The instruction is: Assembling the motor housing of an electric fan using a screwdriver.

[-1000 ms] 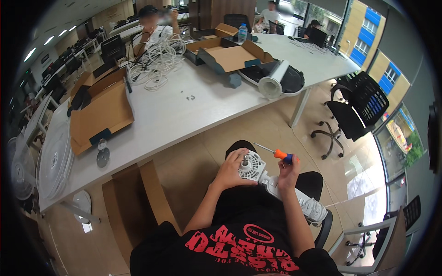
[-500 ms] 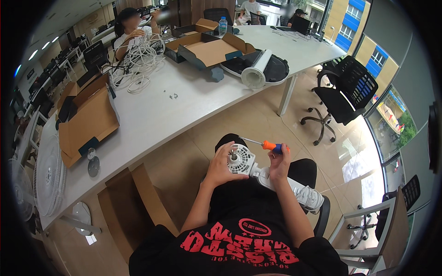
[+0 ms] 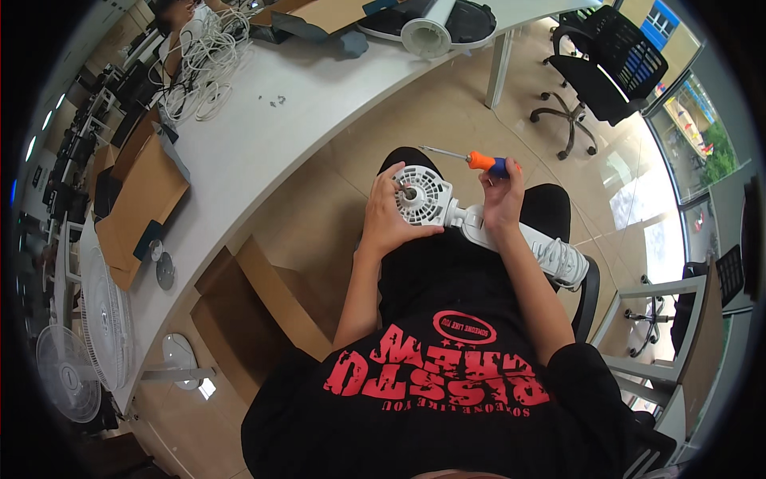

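Observation:
A white fan motor unit (image 3: 424,196) rests across my lap, its slotted round face and metal shaft turned up. My left hand (image 3: 388,217) is closed round the near left side of that housing, thumb along its lower edge. From the motor a white neck and stem (image 3: 511,237) run to the right, with a coiled white cord (image 3: 563,262) at the far end. In my right hand (image 3: 502,199) is a screwdriver (image 3: 484,161) with an orange and blue handle. Its metal shaft points left, above the motor and apart from it. The right wrist lies over the stem.
A white table (image 3: 295,112) curves across the left and top, with tangled white cables (image 3: 209,68), an open cardboard box (image 3: 148,207), small screws (image 3: 275,101) and a white tube (image 3: 429,33). Fan grilles (image 3: 105,319) stand at its left end. A box (image 3: 263,291) lies below; office chairs (image 3: 606,64) stand right.
The view has tipped downward, so the table and boxes sit higher in the picture. Both hands keep their holds on the fan motor and the screwdriver.

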Motion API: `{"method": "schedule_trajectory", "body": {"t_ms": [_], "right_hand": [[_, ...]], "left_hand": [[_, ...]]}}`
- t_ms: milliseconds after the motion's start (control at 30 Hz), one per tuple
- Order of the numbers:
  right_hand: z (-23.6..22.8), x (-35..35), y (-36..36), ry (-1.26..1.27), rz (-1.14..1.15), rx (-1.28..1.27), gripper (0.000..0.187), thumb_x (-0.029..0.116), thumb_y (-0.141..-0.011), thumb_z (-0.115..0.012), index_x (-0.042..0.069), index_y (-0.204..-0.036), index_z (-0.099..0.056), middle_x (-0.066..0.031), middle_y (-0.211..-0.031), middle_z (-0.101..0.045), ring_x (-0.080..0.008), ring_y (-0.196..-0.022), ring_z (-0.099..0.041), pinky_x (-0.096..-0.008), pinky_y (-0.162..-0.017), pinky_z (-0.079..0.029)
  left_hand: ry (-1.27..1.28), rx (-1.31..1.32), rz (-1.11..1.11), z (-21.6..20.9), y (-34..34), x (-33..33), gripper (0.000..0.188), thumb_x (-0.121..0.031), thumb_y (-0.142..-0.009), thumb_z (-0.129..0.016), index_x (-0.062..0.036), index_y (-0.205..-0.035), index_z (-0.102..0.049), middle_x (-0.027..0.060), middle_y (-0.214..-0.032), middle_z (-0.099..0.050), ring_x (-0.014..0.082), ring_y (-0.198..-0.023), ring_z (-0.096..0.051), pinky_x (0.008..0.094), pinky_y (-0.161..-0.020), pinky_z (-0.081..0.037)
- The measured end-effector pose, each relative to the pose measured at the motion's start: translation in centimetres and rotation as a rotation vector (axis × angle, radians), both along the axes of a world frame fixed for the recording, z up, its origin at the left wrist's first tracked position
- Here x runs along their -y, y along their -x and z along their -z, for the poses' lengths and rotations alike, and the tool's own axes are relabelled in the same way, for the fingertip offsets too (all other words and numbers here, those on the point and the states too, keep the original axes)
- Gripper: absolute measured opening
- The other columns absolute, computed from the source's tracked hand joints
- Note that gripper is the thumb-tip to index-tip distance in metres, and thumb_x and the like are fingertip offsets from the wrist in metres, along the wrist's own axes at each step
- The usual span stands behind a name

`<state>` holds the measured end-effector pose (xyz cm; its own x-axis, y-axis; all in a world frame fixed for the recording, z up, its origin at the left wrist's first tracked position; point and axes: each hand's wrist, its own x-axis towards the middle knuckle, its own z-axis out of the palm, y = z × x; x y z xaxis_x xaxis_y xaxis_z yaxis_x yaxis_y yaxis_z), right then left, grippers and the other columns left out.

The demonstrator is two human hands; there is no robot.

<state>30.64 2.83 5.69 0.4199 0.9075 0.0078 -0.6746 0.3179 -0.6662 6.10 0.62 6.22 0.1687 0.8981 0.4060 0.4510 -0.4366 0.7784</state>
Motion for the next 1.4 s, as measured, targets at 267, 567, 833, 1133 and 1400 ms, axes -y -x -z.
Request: {"method": "schedule_trajectory", "body": {"t_ms": [267, 567, 833, 1133, 1400], "right_hand": [[-0.1, 0.0, -0.1, 0.027, -0.001, 0.012, 0.030, 0.024, -0.100, -0.071, 0.011, -0.121, -0.055, -0.0052, -0.099, -0.063, -0.0174, -0.083, -0.065, -0.0332, -0.078, -0.054], [-0.5, 0.2, 0.2, 0.012, 0.039, 0.125, 0.035, 0.022, -0.099, -0.072, 0.010, -0.125, -0.052, -0.0058, -0.103, -0.058, -0.0164, -0.090, -0.062, -0.0345, -0.078, -0.054], [-0.5, -0.3, 0.1, 0.006, 0.090, 0.140, 0.037, 0.020, -0.098, -0.072, 0.009, -0.126, -0.051, -0.0067, -0.104, -0.057, -0.0164, -0.090, -0.059, -0.0348, -0.077, -0.053], [-0.9, 0.0, 1.0, 0.031, 0.270, 0.376, 0.035, 0.021, -0.100, -0.069, 0.008, -0.126, -0.049, -0.0070, -0.101, -0.055, -0.0143, -0.081, -0.057, -0.0286, -0.069, -0.051], [-1.4, 0.3, 1.4, 0.052, 0.397, 0.512, 0.036, 0.021, -0.103, -0.068, 0.009, -0.130, -0.048, -0.0069, -0.104, -0.054, -0.0137, -0.084, -0.057, -0.0276, -0.068, -0.051]], "left_hand": [[0.025, -0.014, 0.005, -0.5, 0.1, 0.1, 0.128, -0.048, -0.046, -0.105, -0.0057, -0.152, -0.046, 0.0115, -0.131, -0.061, 0.0307, -0.121, -0.061, 0.0446, -0.107, -0.049], [0.088, -0.046, 0.059, -0.8, 0.6, 0.2, 0.124, -0.047, -0.048, -0.104, -0.0010, -0.147, -0.045, 0.0122, -0.151, -0.051, 0.0304, -0.125, -0.062, 0.0429, -0.109, -0.049], [0.109, -0.070, 0.050, -0.8, 0.7, 0.2, 0.123, -0.047, -0.050, -0.104, 0.0008, -0.146, -0.043, 0.0138, -0.153, -0.049, 0.0311, -0.126, -0.061, 0.0440, -0.112, -0.049], [0.036, -0.082, 0.059, 0.0, 1.1, -0.2, 0.126, -0.041, -0.051, -0.103, -0.0049, -0.154, -0.040, 0.0125, -0.146, -0.051, 0.0290, -0.125, -0.061, 0.0440, -0.112, -0.049], [0.026, -0.052, 0.050, 0.4, 1.2, -0.2, 0.125, -0.040, -0.052, -0.103, -0.0030, -0.153, -0.040, 0.0135, -0.151, -0.050, 0.0293, -0.125, -0.060, 0.0442, -0.114, -0.048]]}}
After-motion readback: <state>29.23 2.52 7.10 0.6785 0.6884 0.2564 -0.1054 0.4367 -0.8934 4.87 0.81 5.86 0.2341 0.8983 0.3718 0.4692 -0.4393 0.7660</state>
